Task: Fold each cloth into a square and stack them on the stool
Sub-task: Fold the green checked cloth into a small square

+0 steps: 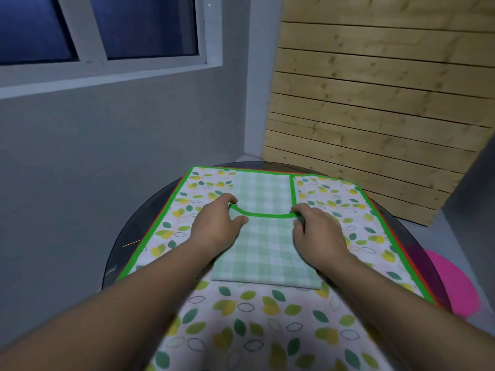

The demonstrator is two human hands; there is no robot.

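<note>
Working down from the biggest thing: the round dark table (128, 236) carries a leaf-print cloth (267, 330) spread flat and hanging toward me at 6 o'clock. On it, about the table's middle, lies the gingham cloth (265, 258) I am folding. Its near flap is doubled up from a crease at 6 o'clock. The pink stool (455, 285) shows at 4 o'clock, below the table's rim and partly hidden by it.

My left hand (214, 223) pinches the 9 o'clock corner of the flap's green hem (265, 216) between thumb and forefinger. My right hand (318, 228) pinches the 3 o'clock corner, fingers curled over it.

The hem sags toward me in its middle. If I lay it down slack like that, I expect a bowed edge and a fold that is not square.

My pinches sit close to the leaf-print cloth, so I could catch that layer too and drag it askew.

At 1 o'clock a leaf-print panel with a green border lies beside the gingham. I cannot tell whether it belongs to the same piece; if it does, pulling toward 12 o'clock may tug it open.

The stool sits low and off to the side, so a loosely pressed square could fall open on the way.
</note>
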